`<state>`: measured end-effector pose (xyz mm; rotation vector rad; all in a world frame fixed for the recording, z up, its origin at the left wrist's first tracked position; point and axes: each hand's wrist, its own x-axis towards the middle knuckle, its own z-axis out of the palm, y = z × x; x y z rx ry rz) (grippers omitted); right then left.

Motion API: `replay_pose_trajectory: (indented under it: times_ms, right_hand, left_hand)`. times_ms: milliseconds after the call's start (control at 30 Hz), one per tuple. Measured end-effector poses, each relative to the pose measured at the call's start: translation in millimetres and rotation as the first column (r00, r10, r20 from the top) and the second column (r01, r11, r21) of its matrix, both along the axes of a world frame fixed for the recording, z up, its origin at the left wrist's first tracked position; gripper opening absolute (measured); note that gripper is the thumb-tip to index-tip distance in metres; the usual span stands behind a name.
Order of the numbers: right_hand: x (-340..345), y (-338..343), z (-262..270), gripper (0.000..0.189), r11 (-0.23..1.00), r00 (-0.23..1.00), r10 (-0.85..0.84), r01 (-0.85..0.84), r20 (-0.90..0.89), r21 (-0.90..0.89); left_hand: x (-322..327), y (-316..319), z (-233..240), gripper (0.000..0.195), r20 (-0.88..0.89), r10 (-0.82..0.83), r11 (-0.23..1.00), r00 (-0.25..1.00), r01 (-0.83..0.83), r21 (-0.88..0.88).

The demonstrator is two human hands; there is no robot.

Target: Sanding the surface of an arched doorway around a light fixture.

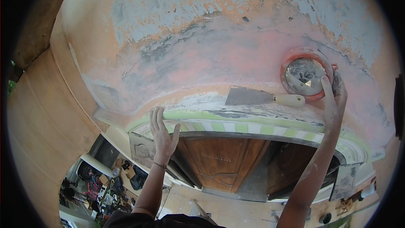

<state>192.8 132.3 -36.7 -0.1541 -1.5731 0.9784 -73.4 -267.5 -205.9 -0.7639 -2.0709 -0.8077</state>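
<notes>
My right hand (335,101) grips the right side of a round container with a red rim (286,66), its thumb over the edge. Inside the container is greyish, smeared matter. Just below and left of it, a putty knife (250,96) with a wide metal blade and pale handle lies on the ledge above the door arch. My left hand (163,136) rests its fingertips on the green moulding (190,114) at the left, holding nothing. Behind the ledge rises a wall (221,53) with pink, grey and orange patches and cracks.
Below the arch are wooden door panels (221,161) and a tiled floor (180,199) far down. Boxes and mixed items (110,183) clutter the lower left. A curved orange-brown surface (47,117) stands at the left. Small metal-like panels (345,180) flank the arch.
</notes>
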Motion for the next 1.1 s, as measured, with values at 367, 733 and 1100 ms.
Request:
replay_pose_trajectory:
  times_ms: [367,733,1100]
  right_hand:
    - [-3,-7,5,0.041,0.999,0.999,0.037,-0.037,-0.005,-0.024]
    - [4,2,-5,0.033,0.988,0.836,0.089,-0.144,-0.541,-0.061]
    - [4,-29,-19,0.031,0.962,0.693,0.072,-0.237,-0.717,-0.132]
  left_hand:
    - [-3,-1,1,0.078,-0.011,-0.019,0.999,1.0,0.02,0.039]
    - [15,-3,10,0.023,-0.185,-0.182,0.966,0.966,0.211,0.149]
    - [60,63,67,0.014,-0.221,-0.561,0.81,0.798,0.584,0.055]
